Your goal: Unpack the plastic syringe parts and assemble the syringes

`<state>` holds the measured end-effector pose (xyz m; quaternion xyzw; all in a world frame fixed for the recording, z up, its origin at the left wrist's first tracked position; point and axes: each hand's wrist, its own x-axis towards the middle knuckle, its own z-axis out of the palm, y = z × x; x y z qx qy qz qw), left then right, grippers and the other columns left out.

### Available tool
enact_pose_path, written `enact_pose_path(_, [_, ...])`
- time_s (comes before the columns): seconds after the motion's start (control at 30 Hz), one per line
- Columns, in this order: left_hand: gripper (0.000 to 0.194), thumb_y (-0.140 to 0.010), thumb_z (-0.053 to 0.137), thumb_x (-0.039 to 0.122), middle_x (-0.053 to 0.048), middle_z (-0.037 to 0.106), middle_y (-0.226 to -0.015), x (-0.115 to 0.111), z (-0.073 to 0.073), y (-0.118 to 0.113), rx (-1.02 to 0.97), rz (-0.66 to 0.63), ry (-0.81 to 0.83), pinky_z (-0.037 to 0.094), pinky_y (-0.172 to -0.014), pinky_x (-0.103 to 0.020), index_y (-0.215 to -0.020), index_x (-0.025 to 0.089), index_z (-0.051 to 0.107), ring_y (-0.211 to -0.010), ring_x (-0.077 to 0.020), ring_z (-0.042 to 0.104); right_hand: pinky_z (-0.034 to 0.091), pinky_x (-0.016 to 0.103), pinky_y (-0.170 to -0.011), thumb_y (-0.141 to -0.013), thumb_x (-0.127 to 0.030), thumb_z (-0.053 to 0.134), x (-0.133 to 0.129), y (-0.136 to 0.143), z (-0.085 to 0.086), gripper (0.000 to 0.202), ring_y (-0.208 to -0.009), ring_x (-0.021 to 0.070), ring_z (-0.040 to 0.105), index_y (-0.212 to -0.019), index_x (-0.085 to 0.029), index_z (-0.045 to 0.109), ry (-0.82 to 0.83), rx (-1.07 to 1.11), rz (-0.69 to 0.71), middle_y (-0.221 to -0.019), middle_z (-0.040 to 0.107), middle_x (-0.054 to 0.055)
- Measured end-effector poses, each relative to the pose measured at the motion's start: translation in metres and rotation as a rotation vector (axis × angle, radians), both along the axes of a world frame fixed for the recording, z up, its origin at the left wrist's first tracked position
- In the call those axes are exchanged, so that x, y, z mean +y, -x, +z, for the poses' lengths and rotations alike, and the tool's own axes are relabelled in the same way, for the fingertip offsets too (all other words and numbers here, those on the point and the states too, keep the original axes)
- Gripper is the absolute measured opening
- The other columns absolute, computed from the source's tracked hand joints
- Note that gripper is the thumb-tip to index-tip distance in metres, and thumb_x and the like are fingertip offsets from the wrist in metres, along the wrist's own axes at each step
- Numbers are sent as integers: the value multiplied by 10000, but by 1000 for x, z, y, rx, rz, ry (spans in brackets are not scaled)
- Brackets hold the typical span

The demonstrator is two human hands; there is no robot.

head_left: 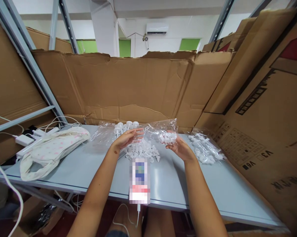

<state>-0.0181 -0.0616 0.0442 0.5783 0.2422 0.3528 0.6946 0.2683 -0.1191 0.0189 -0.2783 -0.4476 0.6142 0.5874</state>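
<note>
Head view — I see the right hand (pixel 181 148) clamped on a clear bag (pixel 160 127) of white pieces (pixel 169 137), the left hand (pixel 127 137) unclenched just left of it — a white heap (pixel 141 151) lies nearer on the grey table (pixel 168 179), cardboard (pixel 133 82) beyond.

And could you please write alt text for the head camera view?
A person's right hand holds a clear plastic bag containing small white parts; the left hand is open beside it. Below, loose white pieces lie piled on a grey table, with cardboard behind.
</note>
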Motion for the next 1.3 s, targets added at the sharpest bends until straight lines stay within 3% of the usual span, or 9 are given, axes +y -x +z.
enact_pose_path(0.17, [447,-860,516,395,-159,544,-1272,-2,-4,-11,-166,1,87,412,-972,-482,-1257,192,487,-1108,-287,567,493,385,-818,-595,-475,730,2,12,-1,344,-1018,234,594,-874,-291,645,-84,114,-85,-1007,678,12])
enact_pose_path(0.3, [411,-885,477,367,-178,529,-1282,-3,-8,-19,-208,-17,123,415,-958,-499,-1251,181,476,-1082,-290,584,424,515,-936,-591,-471,747,3,21,-2,296,-1104,249,549,-844,-367,632,-134,171,-27,-1081,649,-55])
enact_pose_path(0.43, [388,-897,456,358,-171,528,-1285,-5,-9,-23,-212,-39,124,417,-952,-494,-1244,188,490,-1075,-285,588,369,593,-970,-639,-446,729,2,28,-3,357,-1109,257,549,-973,-414,609,-129,182,34,-1273,553,-58])
enact_pose_path(0.57, [366,-900,450,355,-153,532,-1283,-6,-9,-26,-220,-39,127,421,-946,-481,-1228,203,510,-1060,-269,596,363,564,-996,-648,-455,719,3,37,-4,570,-1194,269,491,-1177,-445,507,-108,179,-4,-1374,465,-39])
enact_pose_path(0.67, [354,-901,446,358,-146,519,-1299,-7,-10,-29,-250,-43,126,425,-937,-474,-1210,206,526,-1068,-264,588,368,467,-1031,-670,-418,713,5,45,-7,526,-1246,230,442,-1166,-382,541,-96,184,-55,-1350,493,-26])
enact_pose_path(0.8, [350,-890,463,376,-134,485,-1336,-13,-9,-34,-243,-69,110,436,-916,-465,-1195,222,538,-1094,-264,564,446,461,-958,-709,-337,700,3,56,-12,558,-1074,196,580,-1218,-398,482,-2,167,-9,-1214,601,-25])
enact_pose_path(0.93, [364,-868,505,374,-132,466,-1354,-17,-9,-37,-146,-89,19,435,-913,-424,-1194,217,552,-1109,-250,539,507,484,-854,-757,-311,663,0,63,-13,636,-882,198,661,-1309,-412,364,51,157,98,-1062,669,-22])
enact_pose_path(1.07, [427,-774,618,207,-87,442,-1377,-19,-11,-38,-15,-131,-162,429,-921,-369,-1195,251,562,-1171,-238,484,530,458,-811,-790,-296,628,0,64,-13,622,-861,203,671,-1326,-412,335,39,171,96,-1048,676,-21])
enact_pose_path(1.3, [596,-666,444,-22,-49,475,-1351,-18,-12,-39,385,-49,-592,452,-845,-277,-1188,236,573,-1189,-202,463,541,438,-813,-774,-257,641,1,60,-13,632,-929,195,659,-1309,-415,344,81,188,37,-1130,651,-15])
